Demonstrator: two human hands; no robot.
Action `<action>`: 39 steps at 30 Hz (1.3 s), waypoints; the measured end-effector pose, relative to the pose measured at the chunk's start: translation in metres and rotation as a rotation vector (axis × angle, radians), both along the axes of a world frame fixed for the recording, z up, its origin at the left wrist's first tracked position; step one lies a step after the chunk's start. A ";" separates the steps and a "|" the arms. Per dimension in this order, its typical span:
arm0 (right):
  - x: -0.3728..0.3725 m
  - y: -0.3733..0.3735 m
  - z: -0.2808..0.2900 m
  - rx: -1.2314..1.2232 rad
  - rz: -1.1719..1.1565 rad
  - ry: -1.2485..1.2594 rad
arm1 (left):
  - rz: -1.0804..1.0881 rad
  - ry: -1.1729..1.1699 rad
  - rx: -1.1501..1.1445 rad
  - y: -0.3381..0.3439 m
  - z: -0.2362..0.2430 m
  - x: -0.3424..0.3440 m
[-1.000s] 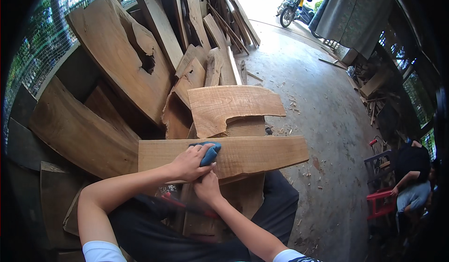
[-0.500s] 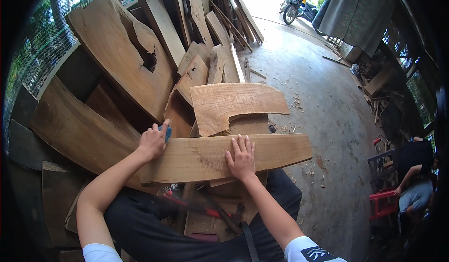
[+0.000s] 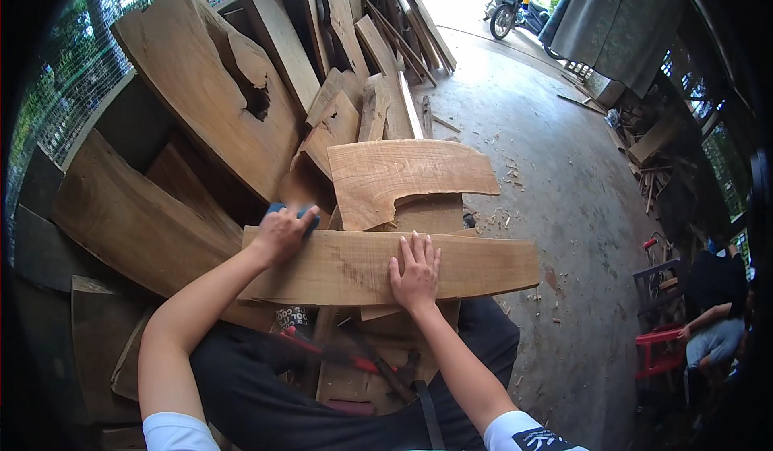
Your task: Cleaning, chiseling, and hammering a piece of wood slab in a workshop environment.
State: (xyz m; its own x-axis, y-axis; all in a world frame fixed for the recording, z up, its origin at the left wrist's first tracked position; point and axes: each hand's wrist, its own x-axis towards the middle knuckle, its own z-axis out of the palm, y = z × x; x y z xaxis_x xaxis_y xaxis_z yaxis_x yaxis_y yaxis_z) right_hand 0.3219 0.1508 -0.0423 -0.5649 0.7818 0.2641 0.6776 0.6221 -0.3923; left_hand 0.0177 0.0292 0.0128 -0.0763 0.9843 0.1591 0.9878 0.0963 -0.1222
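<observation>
Wooden plank | wiping seems part-done; dark patch shows | left hand clamped on blue cloth; right hand flat, fingers apart

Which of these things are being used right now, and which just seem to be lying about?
In use:
- Blue pad, perhaps cloth, in the left hand
- Long board, under the right hand's spread fingers

Apparently just lying about:
- Notched board beyond it
- Propped planks
- Wood shavings
- Parked motorbike
</observation>
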 end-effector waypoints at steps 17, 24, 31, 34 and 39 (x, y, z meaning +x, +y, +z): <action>-0.005 -0.007 0.002 0.012 -0.073 0.015 | -0.446 -0.258 -0.153 0.004 0.003 0.076; -0.010 -0.014 -0.002 0.003 -0.162 0.016 | 0.389 -0.159 -0.011 -0.038 0.001 -0.034; -0.008 -0.012 -0.001 0.010 -0.172 -0.012 | 0.123 -0.442 -0.064 -0.026 0.003 0.064; -0.008 -0.014 -0.002 0.011 -0.182 -0.014 | -0.341 -0.317 -0.161 -0.015 0.007 0.102; -0.017 -0.019 -0.003 0.008 -0.182 0.020 | -0.323 -0.067 0.008 -0.004 -0.013 0.026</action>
State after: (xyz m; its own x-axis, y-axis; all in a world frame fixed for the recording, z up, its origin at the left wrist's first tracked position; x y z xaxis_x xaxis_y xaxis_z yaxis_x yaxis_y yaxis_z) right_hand 0.3048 0.1315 -0.0455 -0.4085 0.8685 0.2806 0.7716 0.4928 -0.4022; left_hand 0.0433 0.0249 -0.0006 0.2290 0.9581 0.1722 0.9733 -0.2224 -0.0568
